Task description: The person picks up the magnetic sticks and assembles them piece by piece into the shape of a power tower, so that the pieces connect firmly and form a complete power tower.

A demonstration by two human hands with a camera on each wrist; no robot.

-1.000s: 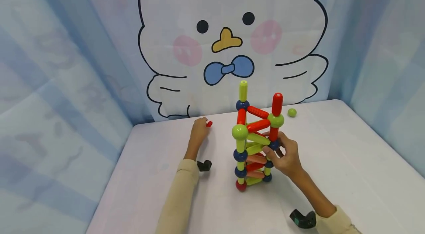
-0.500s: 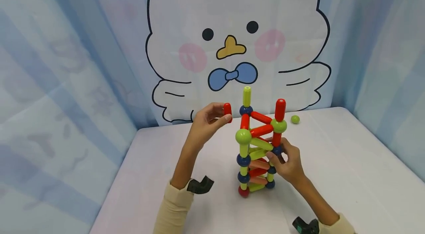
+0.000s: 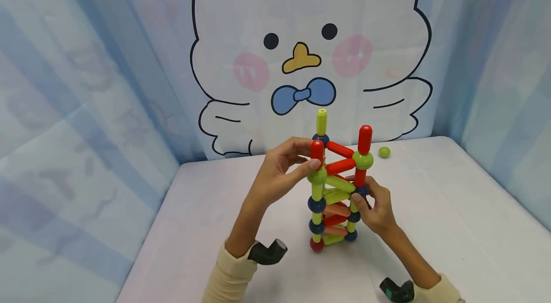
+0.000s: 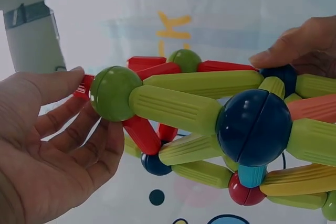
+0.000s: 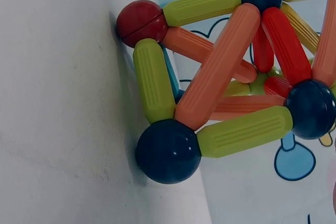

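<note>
A tall tower (image 3: 335,210) of coloured magnetic rods and balls stands upright on the table. My left hand (image 3: 281,169) pinches a short red rod (image 3: 317,149) between thumb and fingers. That rod stands upright right at the top of the green ball (image 3: 317,175) on the tower's near left corner; in the left wrist view, its end meets the green ball (image 4: 116,94). Around a dark blue ball (image 3: 360,191) on the tower's right side, my right hand (image 3: 379,207) holds with thumb and fingers. The right wrist view shows the tower's lower part, with a dark red ball (image 5: 140,22) at its base.
Two more rods point up from the tower's top, a yellow-green one (image 3: 321,122) and a red one (image 3: 365,139). A loose green ball (image 3: 384,152) lies behind it on the white table (image 3: 452,207). A curtain with a cartoon animal (image 3: 301,2) hangs behind.
My left hand has picked the red rod up from the table's back left and carried it right to the tower's near left green ball. The right hand keeps its hold on the tower.
</note>
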